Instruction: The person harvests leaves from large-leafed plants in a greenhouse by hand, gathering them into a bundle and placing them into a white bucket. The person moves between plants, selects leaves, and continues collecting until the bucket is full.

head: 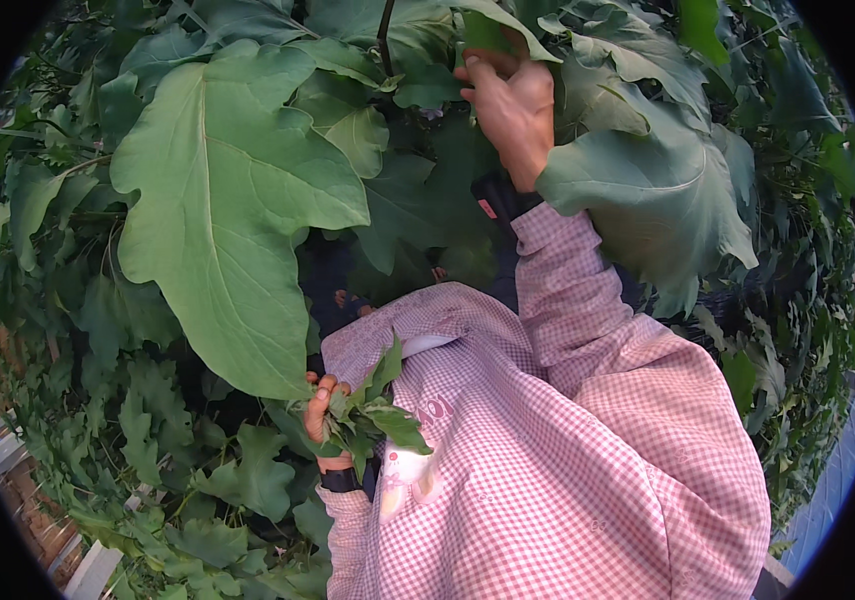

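Note:
My left hand (325, 411) is closed around a bunch of picked green leaves and shoots (376, 412), low at the centre left, beside my checked smock (517, 450). A large lobed leaf (232, 195), like an eggplant's, hangs above it, its tip over the fingers. My right hand (510, 105) reaches up into the foliage at the top, its fingers bent at the underside of a leaf (499, 26). Leaf edges hide part of the fingertips, so I cannot tell whether they pinch anything. Another broad leaf (645, 172) lies against the right wrist.
Dense leafy plants surround me on both sides. A dark stem (385, 37) rises at the top centre, near a small pale purple flower (431, 113). Pale bars (94, 571) and brown ground show at the lower left, a blue surface (829, 480) at the lower right.

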